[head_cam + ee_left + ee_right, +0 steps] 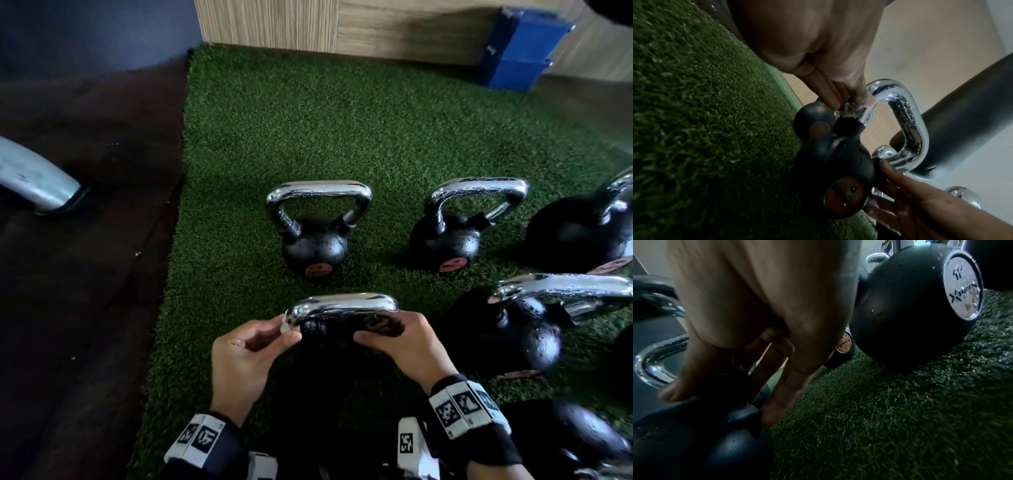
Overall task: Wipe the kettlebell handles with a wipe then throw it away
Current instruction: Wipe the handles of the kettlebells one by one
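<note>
On the green turf [308, 120], the nearest kettlebell [329, 337] is sitting at six o'clock. The left hand [246, 356] is pinching a white wipe [285, 325] against its handle [342, 305] to rub it; the right hand [407, 346], fingers curled round the opposite end, is likely steadying it.

Right in front of you the nearest kettlebell [329, 334] sits upright on the green turf, black ball body with a shiny chrome handle [342, 306] running left to right, and its top bar looks mostly clean. The white wipe [285, 324] is scrunched small and pressed against the handle's left corner, where the chrome curves down toward the ball. Behind it stand two more kettlebells: one [317, 228] straight back and one [455, 222] to its right. Both are black with reddish round labels, and their chrome handles are speckled with droplets. More of them crowd the right edge, partly cut off.
</note>
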The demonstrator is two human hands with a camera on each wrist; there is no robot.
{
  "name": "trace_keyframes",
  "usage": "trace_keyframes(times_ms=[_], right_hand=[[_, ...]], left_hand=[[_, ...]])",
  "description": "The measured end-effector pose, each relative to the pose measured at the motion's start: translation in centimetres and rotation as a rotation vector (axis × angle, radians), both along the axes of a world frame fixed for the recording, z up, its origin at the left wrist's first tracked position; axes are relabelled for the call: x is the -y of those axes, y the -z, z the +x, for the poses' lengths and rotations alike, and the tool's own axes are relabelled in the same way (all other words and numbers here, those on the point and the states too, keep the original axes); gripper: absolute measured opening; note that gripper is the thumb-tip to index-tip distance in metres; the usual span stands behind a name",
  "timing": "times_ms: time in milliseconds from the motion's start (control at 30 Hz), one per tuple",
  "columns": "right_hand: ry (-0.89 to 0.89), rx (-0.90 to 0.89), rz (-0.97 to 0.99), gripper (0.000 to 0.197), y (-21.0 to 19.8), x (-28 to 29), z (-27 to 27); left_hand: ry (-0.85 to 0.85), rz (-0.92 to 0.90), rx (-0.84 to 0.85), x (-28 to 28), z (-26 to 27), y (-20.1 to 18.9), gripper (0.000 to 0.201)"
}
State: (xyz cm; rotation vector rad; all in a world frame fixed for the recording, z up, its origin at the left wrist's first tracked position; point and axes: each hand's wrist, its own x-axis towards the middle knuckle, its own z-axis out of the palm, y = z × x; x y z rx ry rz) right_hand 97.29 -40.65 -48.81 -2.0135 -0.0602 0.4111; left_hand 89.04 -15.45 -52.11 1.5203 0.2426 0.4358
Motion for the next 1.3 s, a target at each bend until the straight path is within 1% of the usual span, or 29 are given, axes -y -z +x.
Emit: trace_keyframes(times_ms=[133, 200, 267, 333, 367, 467, 533, 567, 600, 667, 700, 733, 767, 800, 833, 867, 900, 967, 1000, 1033, 1100, 1133, 1200, 1300], right_hand=[[-0.005, 0.021, -0.085, 0.039, -0.4, 0.7, -0.5], [-0.049, 0.025, -0.15, 0.032, -0.6, 1.2, -0.8], [-0.14, 0.065, -0.158, 0.023, -1.2, 1.5, -1.1], [-0.236, 0.105, -0.132, 0.031, -1.6, 1.4, -1.4], [-0.269, 0.109, -0.138, 0.032, -1.6, 1.2, -1.4], [-0.349, 0.094, -0.13, 0.029, -2.4, 0.5, -1.6], [-0.398, 0.054, -0.155, 0.022, -2.9, 0.2, -1.2], [-0.396, 0.053, -0.175, 0.023, -2.9, 0.2, -0.8], [-0.36, 0.073, -0.182, 0.028, -3.2, 0.1, -0.3], [-0.22, 0.125, -0.21, 0.023, -3.5, -0.2, 0.8], [-0.174, 0.111, -0.224, 0.03, -3.5, -0.4, 1.4], [-0.167, 0.076, -0.242, 0.045, -3.4, -0.9, 1.9], [-0.196, 0.024, -0.254, 0.055, -3.2, -1.4, 2.1], [-0.234, -0.021, -0.261, 0.056, -2.9, -1.9, 2.2], [-0.26, -0.053, -0.248, 0.052, -2.6, -2.4, 2.1], [-0.26, -0.079, -0.219, 0.049, -2.3, -2.7, 2.0], [-0.241, -0.096, -0.178, 0.05, -1.9, -2.9, 1.8], [-0.207, -0.101, -0.141, 0.058, -1.4, -2.9, 1.5], [-0.2, -0.102, -0.143, 0.061, -1.3, -2.8, 1.4], [-0.192, -0.108, -0.14, 0.063, -1.2, -2.7, 1.4], [-0.176, -0.126, -0.114, 0.072, -1.0, -2.6, 1.5], [-0.169, -0.129, -0.099, 0.077, -0.9, -2.6, 1.5], [-0.159, -0.136, -0.071, 0.079, -0.7, -2.6, 1.5], [-0.135, -0.165, -0.05, 0.077, -0.6, -2.7, 1.5]], left_hand=[[-0.035, 0.14, -0.006, -0.1, 0.7, -0.5, 0.025], [-0.059, 0.197, 0.004, 0.0, 1.7, -1.1, 0.026], [-0.069, 0.255, -0.003, 0.3, 3.3, -1.6, 0.024], [-0.057, 0.297, -0.063, 1.0, 5.1, -2.1, 0.025], [-0.04, 0.306, -0.087, 1.5, 5.9, -2.3, 0.025], [0.06, 0.274, -0.073, 3.0, 7.8, -2.9, 0.018], [0.13, 0.206, -0.083, 3.4, 8.5, -3.1, 0.019], [0.18, 0.15, -0.099, 3.3, 8.7, -3.1, 0.019], [0.234, 0.087, -0.107, 3.1, 8.7, -3.0, 0.023], [0.308, -0.005, -0.1, 2.7, 8.4, -2.7, 0.024], [0.322, -0.014, -0.091, 2.5, 8.2, -2.6, 0.023], [0.318, 0.015, -0.082, 2.4, 8.1, -2.3, 0.022], [0.313, 0.056, -0.076, 2.3, 8.0, -2.0, 0.023], [0.313, 0.09, -0.082, 2.2, 8.0, -1.9, 0.026], [0.321, 0.097, -0.096, 2.2, 8.0, -1.9, 0.033], [0.33, 0.105, -0.116, 2.2, 8.0, -1.9, 0.04], [0.335, 0.131, -0.126, 2.3, 8.1, -1.9, 0.041], [0.316, 0.235, -0.128, 2.5, 8.3, -2.3, 0.032], [0.311, 0.253, -0.134, 2.6, 8.4, -2.7, 0.028], [0.315, 0.218, -0.14, 2.7, 8.6, -3.1, 0.026], [0.341, 0.089, -0.121, 2.9, 8.9, -3.8, 0.026], [0.345, 0.069, -0.094, 2.9, 9.0, -3.9, 0.027], [0.34, 0.088, -0.093, 3.0, 9.0, -4.3, 0.028], [0.341, 0.14, -0.146, 2.8, 9.1, -4.9, 0.025]])
